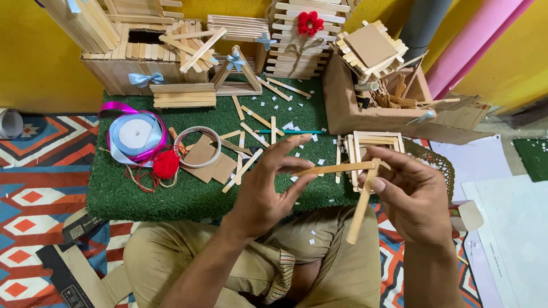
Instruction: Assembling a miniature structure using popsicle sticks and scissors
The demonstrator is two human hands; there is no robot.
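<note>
My left hand pinches one end of a flat wooden craft stick held level above my lap. My right hand grips a second wooden stick that points downward, and its top end meets the level stick's right end near my thumb. Both hands hover in front of the green turf mat. A square frame of glued sticks lies on the mat just behind my right hand.
Loose sticks, white paper bits, a teal pen, ribbon spools, a red yarn ball and cardboard pieces lie on the mat. Stick-built houses and a cardboard box of sticks stand behind.
</note>
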